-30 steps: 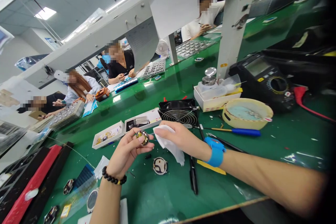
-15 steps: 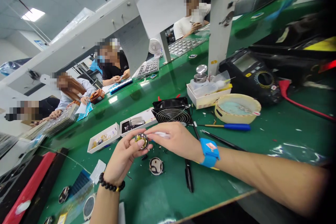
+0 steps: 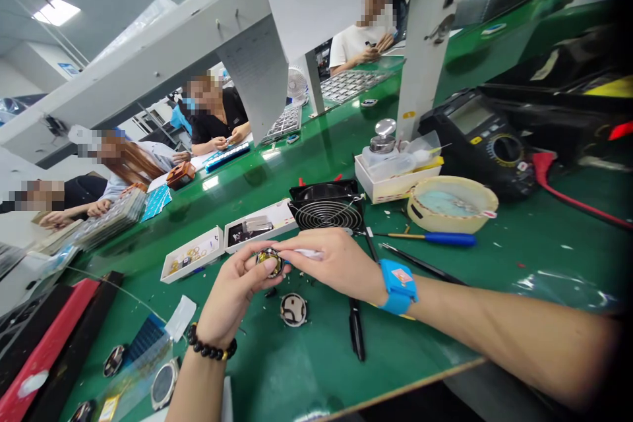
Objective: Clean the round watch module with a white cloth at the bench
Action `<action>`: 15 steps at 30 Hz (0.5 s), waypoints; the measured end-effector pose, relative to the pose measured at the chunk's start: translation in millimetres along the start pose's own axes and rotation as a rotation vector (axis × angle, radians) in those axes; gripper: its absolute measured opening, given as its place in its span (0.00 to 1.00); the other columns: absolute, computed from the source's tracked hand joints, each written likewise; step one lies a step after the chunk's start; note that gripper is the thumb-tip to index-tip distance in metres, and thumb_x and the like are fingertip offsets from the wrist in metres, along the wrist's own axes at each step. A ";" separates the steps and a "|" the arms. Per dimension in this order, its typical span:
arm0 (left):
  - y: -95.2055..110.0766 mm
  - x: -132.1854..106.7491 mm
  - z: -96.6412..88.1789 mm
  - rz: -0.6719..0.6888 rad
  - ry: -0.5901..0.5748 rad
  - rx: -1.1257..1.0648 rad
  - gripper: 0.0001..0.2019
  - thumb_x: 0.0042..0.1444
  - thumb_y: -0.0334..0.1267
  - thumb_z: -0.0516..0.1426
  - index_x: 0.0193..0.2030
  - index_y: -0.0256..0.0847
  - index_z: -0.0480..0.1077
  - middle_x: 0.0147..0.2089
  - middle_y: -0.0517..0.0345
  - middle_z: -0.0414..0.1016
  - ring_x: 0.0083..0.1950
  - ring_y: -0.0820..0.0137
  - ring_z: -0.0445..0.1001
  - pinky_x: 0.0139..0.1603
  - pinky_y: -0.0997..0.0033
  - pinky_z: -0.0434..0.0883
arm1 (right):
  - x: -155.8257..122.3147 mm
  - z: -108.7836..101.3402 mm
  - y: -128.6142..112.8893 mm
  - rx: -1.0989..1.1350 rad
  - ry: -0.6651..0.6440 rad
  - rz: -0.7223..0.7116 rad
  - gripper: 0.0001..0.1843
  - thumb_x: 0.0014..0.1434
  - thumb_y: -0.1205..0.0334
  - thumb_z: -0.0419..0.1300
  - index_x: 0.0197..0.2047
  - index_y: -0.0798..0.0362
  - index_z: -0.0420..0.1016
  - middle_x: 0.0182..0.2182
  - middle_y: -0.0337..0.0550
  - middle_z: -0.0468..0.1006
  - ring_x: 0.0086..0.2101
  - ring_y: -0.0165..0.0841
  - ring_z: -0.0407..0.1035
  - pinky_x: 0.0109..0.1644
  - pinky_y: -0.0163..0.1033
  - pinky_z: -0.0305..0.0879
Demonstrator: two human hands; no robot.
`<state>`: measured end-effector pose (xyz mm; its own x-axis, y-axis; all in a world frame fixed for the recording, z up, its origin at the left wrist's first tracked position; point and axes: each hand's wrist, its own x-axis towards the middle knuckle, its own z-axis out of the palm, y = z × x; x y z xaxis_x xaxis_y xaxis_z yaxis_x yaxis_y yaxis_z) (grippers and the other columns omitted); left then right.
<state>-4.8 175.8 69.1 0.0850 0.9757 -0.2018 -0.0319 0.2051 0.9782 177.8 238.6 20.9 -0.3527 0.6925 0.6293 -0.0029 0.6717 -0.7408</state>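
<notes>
My left hand [image 3: 242,277] is closed around a small round watch case [image 3: 270,263], its yellowish inside parts facing up, with the thumb across it. Beside it my right hand [image 3: 331,260] pinches a slim white tool [image 3: 310,254], of which only part shows; its tip meets the case's edge or is very near it, and I cannot tell which. Below the hands, a second round watch case [image 3: 293,310] lies on the green mat with its inside showing. A blue wrist strap [image 3: 398,286] circles my right wrist.
Beyond my hands stand a black fan [image 3: 327,204] and white boxes of small parts [image 3: 192,254]. On the right are a round cream dish [image 3: 452,208], a blue-handled screwdriver [image 3: 450,239], black tweezers [image 3: 420,264], a black pen [image 3: 355,330] and a multimeter [image 3: 475,138]. Several people sit across the bench.
The view has shifted slightly. My left hand has tilted the watch case a little flatter, while the white tool stays pinched at its edge.
</notes>
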 end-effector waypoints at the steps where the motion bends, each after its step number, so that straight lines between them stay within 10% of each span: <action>1: -0.3 0.1 0.2 0.000 -0.003 -0.002 0.17 0.59 0.37 0.64 0.54 0.38 0.72 0.41 0.53 0.81 0.48 0.63 0.80 0.51 0.69 0.76 | -0.3 0.1 0.5 -0.010 -0.001 -0.005 0.10 0.62 0.65 0.63 0.45 0.49 0.83 0.39 0.34 0.84 0.38 0.28 0.78 0.42 0.32 0.72; 15: 1.5 -1.2 2.8 -0.008 -0.038 -0.028 0.15 0.59 0.37 0.63 0.53 0.39 0.73 0.42 0.52 0.81 0.47 0.65 0.80 0.50 0.73 0.76 | -0.5 1.4 2.1 -0.091 0.004 -0.129 0.10 0.64 0.67 0.60 0.45 0.52 0.82 0.35 0.36 0.84 0.33 0.28 0.77 0.36 0.32 0.69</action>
<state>-2.1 174.7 71.0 0.1234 0.9704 -0.2075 -0.0585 0.2159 0.9747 176.7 239.3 18.7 -0.3515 0.5999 0.7187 0.0371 0.7761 -0.6296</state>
